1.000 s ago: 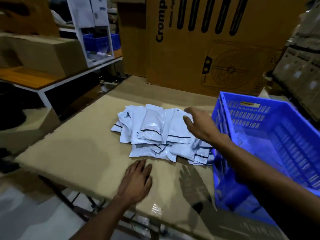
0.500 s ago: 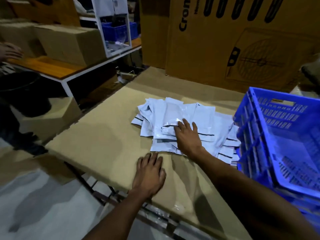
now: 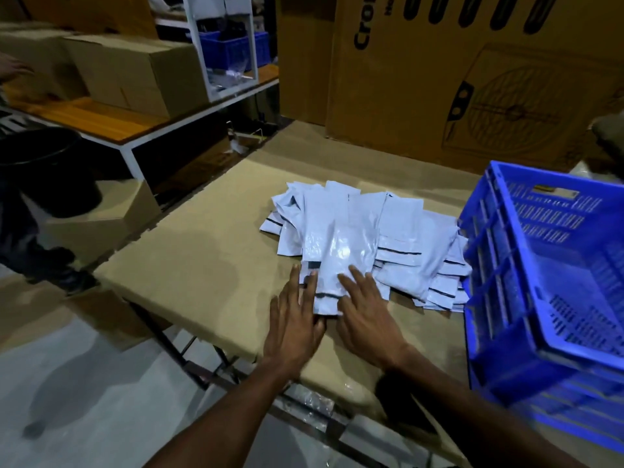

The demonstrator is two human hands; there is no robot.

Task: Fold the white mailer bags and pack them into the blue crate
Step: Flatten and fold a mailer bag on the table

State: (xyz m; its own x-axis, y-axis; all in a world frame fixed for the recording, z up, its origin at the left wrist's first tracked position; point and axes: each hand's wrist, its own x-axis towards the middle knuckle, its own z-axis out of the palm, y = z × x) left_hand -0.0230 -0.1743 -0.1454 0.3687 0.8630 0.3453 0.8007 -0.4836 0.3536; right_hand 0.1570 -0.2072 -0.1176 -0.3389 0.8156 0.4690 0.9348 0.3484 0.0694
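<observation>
A pile of white mailer bags (image 3: 401, 228) with black seal strips lies on the cardboard-covered table (image 3: 202, 258). One long glossy white mailer bag (image 3: 341, 255) lies on top, its near end toward me. My left hand (image 3: 295, 319) lies flat with straight fingers on that bag's near left edge. My right hand (image 3: 366, 312) presses flat on its near right part. The blue crate (image 3: 553, 275) stands at the right, tilted, with its open side toward the pile.
Large printed cardboard boxes (image 3: 472, 79) stand behind the table. A white-framed bench (image 3: 111, 119) with brown cartons and a small blue bin stands at the back left. Another person's leg and shoe (image 3: 50, 265) are at the left, and their hand shows at the far left edge.
My right hand slid a long mailer bag toward me off the pile. My left hand moved up from the bare table onto the bag's near edge. The view shifted left.
</observation>
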